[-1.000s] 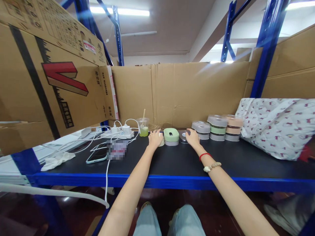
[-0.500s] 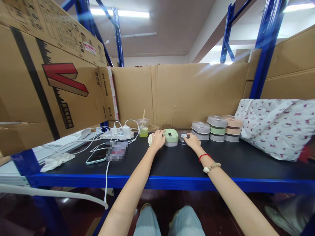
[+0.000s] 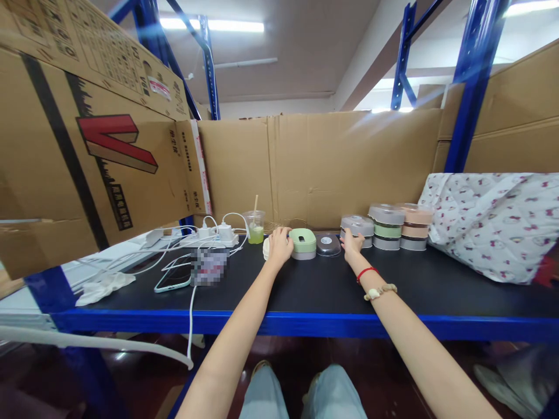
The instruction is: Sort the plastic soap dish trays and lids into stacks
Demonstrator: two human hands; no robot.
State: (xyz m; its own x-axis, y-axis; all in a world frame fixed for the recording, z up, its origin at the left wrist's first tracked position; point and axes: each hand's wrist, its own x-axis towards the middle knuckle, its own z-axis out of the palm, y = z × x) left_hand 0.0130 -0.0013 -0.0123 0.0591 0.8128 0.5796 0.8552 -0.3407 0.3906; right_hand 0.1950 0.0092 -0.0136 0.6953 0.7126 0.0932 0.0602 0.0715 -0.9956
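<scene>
A green-topped box with a grey base (image 3: 303, 244) stands mid-shelf. My left hand (image 3: 280, 245) rests at its left side, fingers curled near its edge, with a small cream item (image 3: 266, 248) partly hidden behind the hand. Right of the box lies a dark, clear-topped lid (image 3: 328, 245) with a white round mark. My right hand (image 3: 351, 244) has its fingers apart at the front left of a grey two-layer stack (image 3: 358, 224); contact cannot be made out. Beyond it are a grey and green stack (image 3: 386, 227) and a peach and grey stack (image 3: 414, 227).
Left on the black shelf (image 3: 314, 291) are a phone (image 3: 173, 281), white cables, a power strip with chargers (image 3: 225, 234), a crumpled tissue (image 3: 105, 287) and a green drink cup (image 3: 255, 228). A patterned white bag (image 3: 493, 227) sits at the right, cardboard (image 3: 358, 157) behind.
My right hand has left the dark clear-topped lid and moved right to the grey stack, its fingers now spread. My left hand has stayed beside the green-topped box.
</scene>
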